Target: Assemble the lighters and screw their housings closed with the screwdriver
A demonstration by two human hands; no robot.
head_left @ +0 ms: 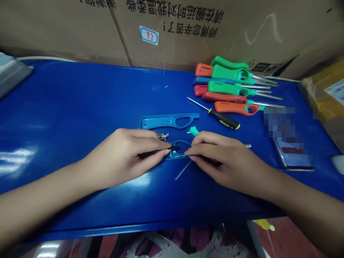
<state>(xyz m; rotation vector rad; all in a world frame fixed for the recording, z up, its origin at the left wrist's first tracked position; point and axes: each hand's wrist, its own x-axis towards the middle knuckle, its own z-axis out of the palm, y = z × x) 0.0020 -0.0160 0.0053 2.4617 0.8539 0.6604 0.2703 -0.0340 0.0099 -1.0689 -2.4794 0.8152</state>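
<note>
My left hand [134,154] is closed, thumb and forefinger pinching a small black part [175,148] over a blue lighter half-shell [180,141]. From there a thin pale wire [177,156] runs across the shell to my right hand [225,157], whose fingertips are pressed together on it. Both hands partly cover this half-shell. Just behind it lies the other blue half-shell [158,122], hollow side up. A green plastic piece [192,131] rests by my right fingers, and a small metal-ended part [162,136] shows behind my left fingers.
A black-and-yellow screwdriver [224,119] lies behind my right hand. Several long-nosed lighters [228,86] are piled at the back right, near a phone [294,154]. A thin clear tube [183,170] lies in front. A large cardboard box [80,39] stands along the back edge.
</note>
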